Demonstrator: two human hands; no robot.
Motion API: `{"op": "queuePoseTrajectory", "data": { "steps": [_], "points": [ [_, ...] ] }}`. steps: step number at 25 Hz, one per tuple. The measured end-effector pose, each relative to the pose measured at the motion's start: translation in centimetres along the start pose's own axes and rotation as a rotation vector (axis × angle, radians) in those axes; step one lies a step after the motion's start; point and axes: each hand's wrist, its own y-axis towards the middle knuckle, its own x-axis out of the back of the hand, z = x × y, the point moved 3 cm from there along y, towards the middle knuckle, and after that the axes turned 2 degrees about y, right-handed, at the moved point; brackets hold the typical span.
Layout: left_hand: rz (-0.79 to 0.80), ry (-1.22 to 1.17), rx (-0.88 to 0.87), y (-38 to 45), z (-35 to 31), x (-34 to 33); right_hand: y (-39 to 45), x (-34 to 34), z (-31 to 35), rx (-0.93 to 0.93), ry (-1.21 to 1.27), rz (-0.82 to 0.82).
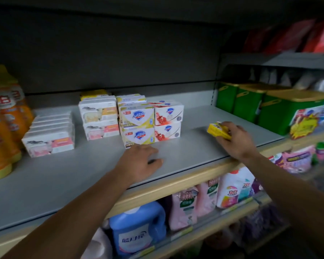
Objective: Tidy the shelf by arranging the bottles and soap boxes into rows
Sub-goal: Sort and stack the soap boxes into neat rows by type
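Orange bottles [2, 116]: stood upright in a close group at the far left of the shelf [64, 176], labels outward.

Pink-and-white boxes [50, 134]: laid flat in one low file running front to back, just right of the bottles; apart from the next stack.

Sheep-print boxes [99, 118]: stacked two high, more behind; a yellow-topped box is seen at the rear.

Shield-logo boxes [137, 126]: stacked two high, faces forward, touching the red-print boxes [167, 121] to their right, so that one block is formed. This block is judged already tidied.

Left hand [140, 161]: rested palm down on the bare shelf just in front of the shield-logo stack, fingers relaxed and spread, nothing held; judged to be a steadying hand.

Yellow box [218, 130]: the item in hand, held tilted above the shelf, well apart from the block, near the shelf's right end.

Right hand [234, 139]: curled round the yellow box, fingers over its top; presumably held so for carrying toward a row.

Green tubs [251, 105]: ranged on the neighbouring shelf at right.
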Motion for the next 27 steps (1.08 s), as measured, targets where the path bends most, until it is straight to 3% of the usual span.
{"op": "queuePoseTrajectory", "data": {
  "steps": [9, 11, 14, 16, 19, 23, 27],
  "points": [
    [-0.063, -0.052, 0.015, 0.0, -0.1, 0.1, 2.1, -0.4, -3.1, -0.147, -0.328, 0.134],
    [-0.071, -0.084, 0.031, -0.1, -0.1, 0.2, 1.8, 0.0, -0.8, -0.065, -0.352, 0.062],
    [-0.174, -0.226, 0.106, -0.3, 0.3, 1.5, 0.3, -0.9, 6.0, 0.189, -0.132, 0.006],
    [-0.292, -0.304, 0.161, -0.6, 1.4, 3.1, -1.8, -2.8, 10.9, 0.303, 0.013, 0.07],
    [-0.407, -0.19, 0.221, -1.7, 4.9, 6.3, -4.7, -6.8, 17.1, 0.442, 0.15, 0.222],
    [-0.462, -0.003, 0.312, -3.4, 10.3, 10.0, -6.4, -11.9, 21.7, 0.509, 0.05, 0.454],
    [-0.46, 0.046, 0.407, -2.5, 14.1, 11.4, -6.7, -14.3, 21.9, 0.555, -0.054, 0.489]
  ]
}}
